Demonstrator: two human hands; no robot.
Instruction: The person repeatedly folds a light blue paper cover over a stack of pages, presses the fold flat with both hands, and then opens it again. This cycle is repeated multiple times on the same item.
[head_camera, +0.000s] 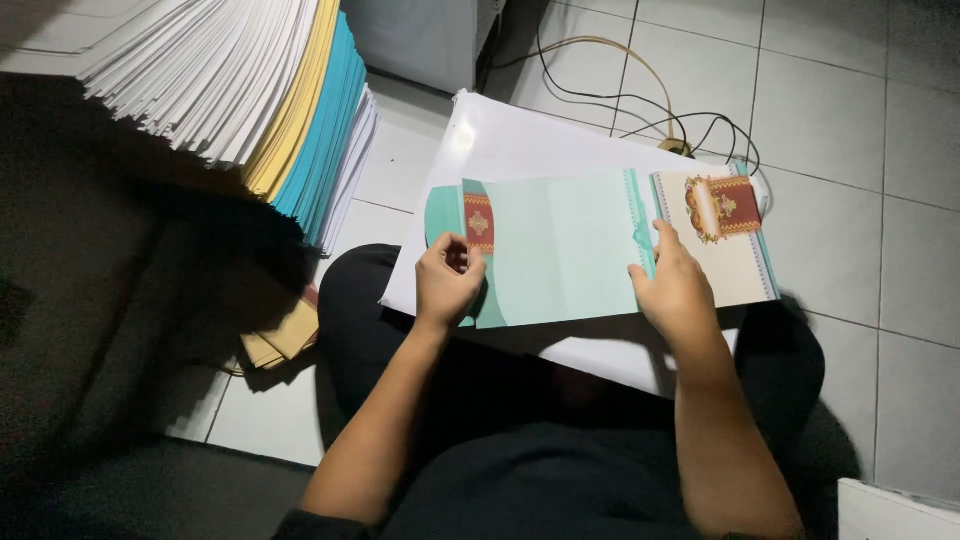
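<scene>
Two bare hands hold a mint-green folded card (555, 245) over a white sheet (520, 135) that rests on my lap above the tiled floor (850, 110). My left hand (447, 283) has its fingers pinched on the card's left flap beside a red ornament, while my right hand (675, 285) presses its fingers together along the lace-edged fold. Stacked paper (250, 90) in white, yellow and blue looms at upper left.

Both bare forearms reach forward; left hand (447, 280) curled, fingers pinched together; right hand (672, 285) lies palm down, fingers flat, thumb pointing inward
</scene>
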